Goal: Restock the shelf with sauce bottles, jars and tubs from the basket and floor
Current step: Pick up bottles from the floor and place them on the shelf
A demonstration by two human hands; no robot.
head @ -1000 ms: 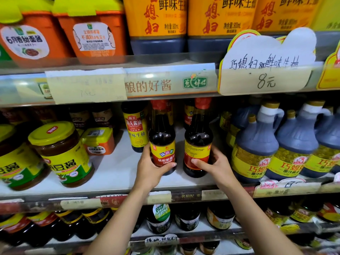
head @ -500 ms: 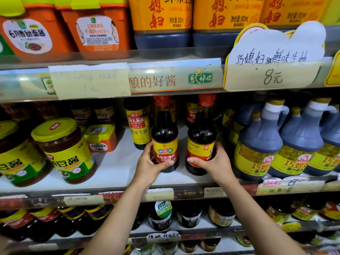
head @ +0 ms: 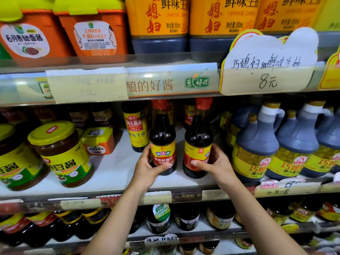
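On the middle shelf [head: 114, 173], near its front edge, two dark sauce bottles with red caps stand upright side by side, a narrow gap between them. The left hand [head: 147, 168] grips the left bottle [head: 162, 144] low on its body, thumb laid across the front of the red-and-yellow label and fingers wrapped round the far side. The right hand [head: 215, 164] grips the right bottle [head: 197, 144] at the same height, thumb across the lower label.

Surrounding stock:
- Rear left: a tall bottle with a yellow label [head: 136, 129] stands just behind the left bottle. More red-capped bottles stand in the row behind the pair.
- Right: handled jugs of dark sauce [head: 255, 148] stand just beside the right hand, in a close row running to the frame edge.
- Left: a small orange tub with a yellow lid [head: 98, 140] and a wide jar with a yellow lid [head: 62, 153] stand apart from the left hand, with bare shelf board between.
- Above: the caps of both gripped bottles come close under the front rail of the upper shelf, which carries a cloud-shaped price card [head: 268, 70]. Orange tubs [head: 93, 34] and large yellow-labelled bottles [head: 161, 24] fill that upper shelf.
- Below: both forearms cross in front of the lower shelf, which holds dark bottles and jars [head: 160, 218].
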